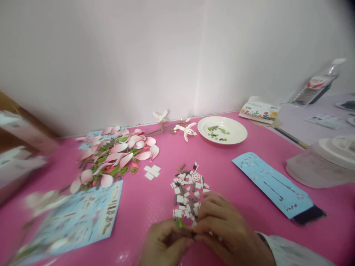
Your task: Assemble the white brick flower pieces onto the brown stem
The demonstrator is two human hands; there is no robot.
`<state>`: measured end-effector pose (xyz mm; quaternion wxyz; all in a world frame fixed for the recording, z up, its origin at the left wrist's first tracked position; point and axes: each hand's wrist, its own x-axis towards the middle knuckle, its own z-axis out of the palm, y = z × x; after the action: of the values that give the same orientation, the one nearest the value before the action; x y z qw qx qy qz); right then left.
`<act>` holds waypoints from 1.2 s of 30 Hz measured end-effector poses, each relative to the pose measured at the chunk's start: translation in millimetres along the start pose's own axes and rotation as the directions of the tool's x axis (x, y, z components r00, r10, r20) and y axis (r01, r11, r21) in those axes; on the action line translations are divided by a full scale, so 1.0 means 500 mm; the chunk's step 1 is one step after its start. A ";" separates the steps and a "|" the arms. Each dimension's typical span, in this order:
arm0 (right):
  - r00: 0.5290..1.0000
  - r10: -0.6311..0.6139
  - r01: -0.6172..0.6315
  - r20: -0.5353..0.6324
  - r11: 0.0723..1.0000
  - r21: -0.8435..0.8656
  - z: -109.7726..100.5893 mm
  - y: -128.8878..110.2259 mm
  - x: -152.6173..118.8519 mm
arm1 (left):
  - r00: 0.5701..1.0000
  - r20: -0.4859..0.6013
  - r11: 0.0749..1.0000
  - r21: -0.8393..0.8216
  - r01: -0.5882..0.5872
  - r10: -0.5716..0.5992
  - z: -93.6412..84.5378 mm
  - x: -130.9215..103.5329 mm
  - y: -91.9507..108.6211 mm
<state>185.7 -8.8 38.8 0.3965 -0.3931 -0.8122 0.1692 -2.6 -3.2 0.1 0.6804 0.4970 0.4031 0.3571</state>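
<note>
At the bottom centre, my left hand [165, 244] pinches a small brown stem piece [185, 231] with a bit of green on it. My right hand [226, 229] is closed on the other end of this piece, its fingertips meeting those of my left hand. Just beyond both hands lies a loose pile of small white, brown and black pieces [179, 199]. Several white flat tiles [149, 176] rest left of the pile. Farther left spreads a heap of pink petals [119, 147] with green and brown parts.
A white plate [238, 133] with green bits stands at the back. Blue printed sheets lie at right [260, 173] and left [83, 225]. White flowers on a branch [185, 130] lie near the wall. A whitish container [305, 166] and a bottle [316, 87] are at right.
</note>
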 end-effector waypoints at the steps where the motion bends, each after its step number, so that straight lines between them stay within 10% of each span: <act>1: 1.000 -0.001 0.001 0.004 1.000 -0.005 -0.001 0.000 0.000 | 1.000 -0.002 1.000 0.024 -0.005 0.005 -0.001 0.000 0.000; 28: 0.986 0.025 -0.016 0.163 0.998 -0.056 -0.003 0.000 -0.004 | 1.000 -0.007 0.988 0.156 -0.018 0.019 0.003 -0.002 0.002; 36: 0.997 0.073 -0.073 0.021 0.997 -0.010 -0.010 0.002 -0.001 | 0.999 -0.042 1.000 0.000 0.020 -0.020 0.002 0.000 0.003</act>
<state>190.2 -8.8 41.5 0.3798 -0.4223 -0.8022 0.1841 -1.8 -3.3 1.7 0.6754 0.4854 0.4222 0.3605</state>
